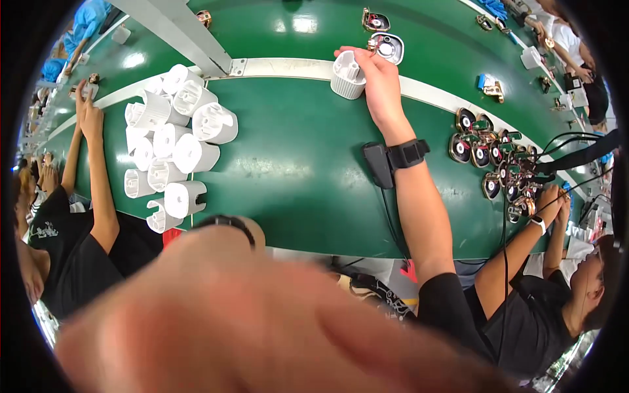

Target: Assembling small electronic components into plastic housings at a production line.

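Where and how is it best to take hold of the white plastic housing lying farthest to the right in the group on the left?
Probably pinch the white plastic housing across its curved outer walls, coming from the right: that side faces the green tabletop, while neighbouring housings crowd its left.

Black cables (590, 154) hang right of a grey post (178, 31) at the green table (288, 177).

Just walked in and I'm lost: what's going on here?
The person's right hand holds a white ribbed housing by the pale rail, near a speaker part. The left hand is a blur close to the camera. On the green table, more white housings cluster at left and small speaker assemblies at right.
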